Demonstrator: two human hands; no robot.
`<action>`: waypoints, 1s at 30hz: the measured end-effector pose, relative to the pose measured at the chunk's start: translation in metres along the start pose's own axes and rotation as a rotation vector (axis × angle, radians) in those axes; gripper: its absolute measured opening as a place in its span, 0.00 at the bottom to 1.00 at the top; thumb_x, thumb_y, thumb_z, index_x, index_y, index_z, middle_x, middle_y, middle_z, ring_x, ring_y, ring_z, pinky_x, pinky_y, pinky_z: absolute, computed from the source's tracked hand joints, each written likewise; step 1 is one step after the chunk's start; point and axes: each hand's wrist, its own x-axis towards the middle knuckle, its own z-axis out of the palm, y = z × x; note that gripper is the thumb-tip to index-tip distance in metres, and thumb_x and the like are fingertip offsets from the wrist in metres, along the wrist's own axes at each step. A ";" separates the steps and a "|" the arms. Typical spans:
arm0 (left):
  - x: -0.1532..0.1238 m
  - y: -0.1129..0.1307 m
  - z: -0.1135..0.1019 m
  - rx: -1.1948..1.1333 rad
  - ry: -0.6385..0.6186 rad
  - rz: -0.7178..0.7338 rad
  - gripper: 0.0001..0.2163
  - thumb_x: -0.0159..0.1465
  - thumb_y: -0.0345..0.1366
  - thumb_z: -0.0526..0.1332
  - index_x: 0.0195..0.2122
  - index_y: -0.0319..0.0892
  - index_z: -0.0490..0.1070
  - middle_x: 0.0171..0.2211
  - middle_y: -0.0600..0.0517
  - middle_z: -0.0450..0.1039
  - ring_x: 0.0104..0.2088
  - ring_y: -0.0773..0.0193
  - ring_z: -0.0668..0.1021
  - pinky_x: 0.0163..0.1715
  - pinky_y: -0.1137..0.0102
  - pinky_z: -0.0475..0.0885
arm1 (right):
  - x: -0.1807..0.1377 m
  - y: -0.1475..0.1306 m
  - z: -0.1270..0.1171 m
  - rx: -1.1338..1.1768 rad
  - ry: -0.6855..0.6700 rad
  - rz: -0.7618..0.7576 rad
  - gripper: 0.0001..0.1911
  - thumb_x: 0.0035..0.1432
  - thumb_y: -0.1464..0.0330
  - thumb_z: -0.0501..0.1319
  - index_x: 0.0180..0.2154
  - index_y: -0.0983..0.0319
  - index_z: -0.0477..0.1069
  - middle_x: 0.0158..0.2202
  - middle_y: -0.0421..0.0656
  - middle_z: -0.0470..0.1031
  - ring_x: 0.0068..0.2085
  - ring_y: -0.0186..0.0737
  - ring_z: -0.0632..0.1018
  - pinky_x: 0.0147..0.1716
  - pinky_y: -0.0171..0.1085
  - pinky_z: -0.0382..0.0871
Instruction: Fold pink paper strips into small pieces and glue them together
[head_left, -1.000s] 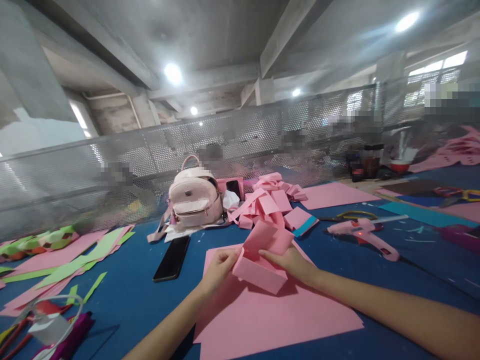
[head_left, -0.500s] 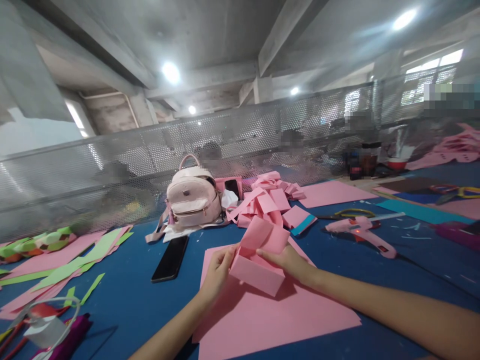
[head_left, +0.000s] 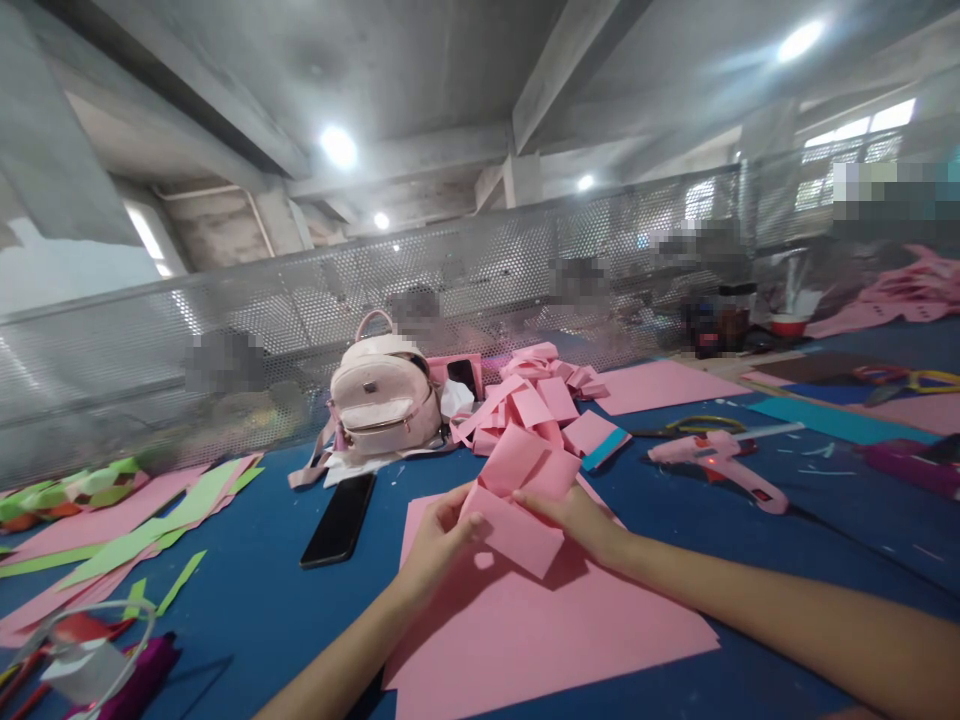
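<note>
Between my two hands is a folded pink paper box (head_left: 521,535), tilted, with flaps standing up at its far side. My left hand (head_left: 446,535) grips its left edge, the thumb lying on the front wall and the fingers behind it. My right hand (head_left: 581,520) is closed on the right side, with its thumb reaching inside the fold and its other fingers hidden behind the paper. Beneath the box lies a stack of large pink paper sheets (head_left: 555,650) on the blue table (head_left: 255,590).
A pink glue gun (head_left: 724,462) with a cord lies at right, near yellow-handled scissors (head_left: 694,427). Beyond my hands are a pile of folded pink paper pieces (head_left: 529,400) and a pale backpack (head_left: 386,395). A black phone (head_left: 339,522) and green strips (head_left: 135,540) are at left.
My left thumb has moved from the box's upper edge down onto its front wall. The front wall has tipped inward, and the opening looks narrower. My right hand keeps its hold.
</note>
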 end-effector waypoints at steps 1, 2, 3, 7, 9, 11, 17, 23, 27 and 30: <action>0.000 0.000 0.000 0.003 0.008 -0.020 0.26 0.60 0.53 0.66 0.52 0.39 0.77 0.44 0.43 0.80 0.40 0.55 0.79 0.37 0.69 0.74 | 0.000 0.001 0.000 0.012 -0.009 -0.006 0.31 0.48 0.51 0.71 0.49 0.63 0.72 0.49 0.52 0.80 0.48 0.54 0.80 0.46 0.45 0.75; 0.001 0.000 0.000 0.003 0.015 -0.046 0.26 0.59 0.53 0.67 0.52 0.39 0.76 0.43 0.43 0.80 0.39 0.56 0.79 0.35 0.69 0.75 | -0.001 0.001 0.000 0.021 -0.019 -0.008 0.31 0.49 0.51 0.71 0.49 0.63 0.72 0.49 0.51 0.80 0.48 0.53 0.80 0.46 0.45 0.75; 0.001 0.000 -0.001 0.002 0.019 -0.070 0.27 0.58 0.53 0.68 0.53 0.40 0.76 0.43 0.43 0.80 0.38 0.56 0.79 0.34 0.68 0.76 | -0.002 0.001 0.000 0.028 -0.027 -0.006 0.31 0.49 0.51 0.71 0.50 0.62 0.72 0.49 0.50 0.80 0.48 0.53 0.80 0.45 0.45 0.75; 0.003 -0.001 -0.004 0.016 0.051 -0.034 0.28 0.56 0.53 0.70 0.52 0.40 0.76 0.46 0.43 0.79 0.41 0.52 0.80 0.36 0.66 0.77 | 0.000 0.000 -0.001 0.021 -0.023 0.014 0.27 0.51 0.52 0.69 0.46 0.62 0.74 0.44 0.48 0.82 0.45 0.53 0.80 0.43 0.45 0.75; 0.005 -0.002 -0.007 0.054 0.111 0.025 0.25 0.56 0.50 0.71 0.51 0.40 0.77 0.47 0.43 0.80 0.45 0.51 0.79 0.41 0.66 0.76 | 0.005 0.002 -0.003 0.019 -0.018 -0.039 0.24 0.53 0.53 0.68 0.46 0.61 0.73 0.44 0.47 0.81 0.45 0.52 0.80 0.43 0.45 0.74; 0.005 -0.003 -0.011 0.137 0.181 0.064 0.24 0.55 0.46 0.72 0.51 0.41 0.77 0.48 0.44 0.79 0.47 0.50 0.79 0.43 0.65 0.75 | 0.014 0.008 -0.006 0.012 0.032 -0.129 0.24 0.54 0.53 0.66 0.48 0.59 0.70 0.47 0.47 0.78 0.48 0.50 0.78 0.44 0.44 0.73; 0.001 0.003 -0.019 0.507 0.291 0.221 0.21 0.57 0.38 0.71 0.53 0.46 0.77 0.51 0.47 0.79 0.49 0.51 0.79 0.48 0.65 0.73 | 0.026 0.012 -0.013 -0.024 0.354 -0.254 0.26 0.51 0.46 0.65 0.40 0.57 0.63 0.37 0.40 0.69 0.39 0.41 0.73 0.41 0.38 0.69; -0.004 0.000 -0.011 0.670 0.253 0.260 0.21 0.58 0.34 0.69 0.54 0.53 0.76 0.54 0.51 0.77 0.55 0.49 0.77 0.57 0.59 0.69 | -0.007 -0.016 0.004 -0.075 -0.120 -0.186 0.20 0.60 0.50 0.59 0.31 0.61 0.71 0.29 0.39 0.69 0.32 0.39 0.70 0.29 0.34 0.63; -0.005 -0.007 -0.004 0.658 0.159 0.222 0.19 0.59 0.34 0.69 0.53 0.54 0.77 0.53 0.50 0.78 0.57 0.47 0.76 0.57 0.57 0.69 | -0.020 -0.022 0.015 -0.084 -0.257 -0.128 0.18 0.55 0.54 0.66 0.27 0.62 0.72 0.24 0.37 0.67 0.28 0.36 0.67 0.27 0.33 0.61; -0.006 -0.009 -0.002 0.652 0.107 0.196 0.19 0.60 0.36 0.69 0.53 0.55 0.77 0.53 0.50 0.77 0.58 0.46 0.75 0.59 0.56 0.68 | -0.018 -0.018 0.017 -0.058 -0.285 -0.101 0.19 0.55 0.55 0.65 0.22 0.62 0.70 0.21 0.35 0.64 0.26 0.33 0.64 0.27 0.34 0.59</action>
